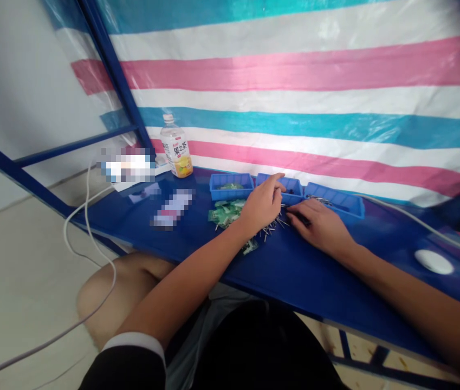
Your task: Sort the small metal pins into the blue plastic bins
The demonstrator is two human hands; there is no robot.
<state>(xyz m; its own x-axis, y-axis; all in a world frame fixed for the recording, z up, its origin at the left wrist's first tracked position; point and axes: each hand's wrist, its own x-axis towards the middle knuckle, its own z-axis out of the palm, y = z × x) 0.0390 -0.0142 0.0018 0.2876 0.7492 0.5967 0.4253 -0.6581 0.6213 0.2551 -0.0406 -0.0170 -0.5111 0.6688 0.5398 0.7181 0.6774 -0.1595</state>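
Note:
My left hand (pixel 263 203) reaches across the front of the middle blue bin (pixel 282 197), which has small dark pieces in it. Its index finger is stretched out, the other fingers bend loosely, and nothing shows between them. Lower and to the right, my right hand (pixel 321 223) rests by the table, its fingers bent in towards the thumb. Whatever lies inside that grip is too dark to make out. Thin metal rods (pixel 268 232) lie loose under and beside my left hand. Left of them is a pile of small green pieces (pixel 226 213), partly covered by my left wrist.
A left blue bin (pixel 232 194) holds green pieces; the right blue bin (pixel 335 208) has metal rods at its left end. A drink bottle (pixel 176 147) stands behind on the blue table (pixel 290 276). A white oval object (pixel 434 261) and a cable (pixel 420 226) lie at right.

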